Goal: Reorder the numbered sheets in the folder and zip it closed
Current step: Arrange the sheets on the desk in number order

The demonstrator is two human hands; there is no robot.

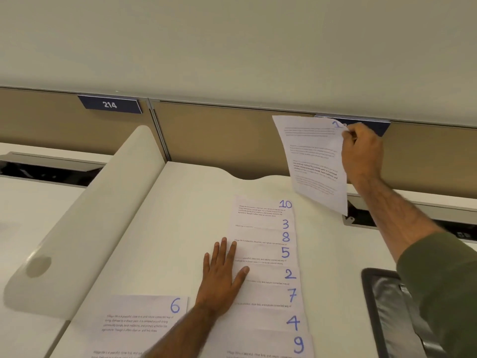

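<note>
**White desk (180, 215), and sheet 1 (315, 161) up in the air**

Up over the far side of the desk hung sheet 1, bent a little. My right hand (361, 153) pinched its top corner, right by the number.

Below it lay the row of sheets (268, 254), overlapping so each number showed: 10, 3, 8, 5, 2, 7, 4, 9. My left hand (222, 277) lay flat on that row with its fingers spread. It held nothing and just pressed down.

Sheet 6 (139, 316) sat apart on the left. A dark folder (387, 319) lay at the right edge, half hidden by my sleeve. I could not tell if its zip was open.

I think sheet 1 should start a new pile on a bare spot. A soft pinch would keep the corner smooth. My flat hand should stop the row from sliding while I look for 2.
</note>
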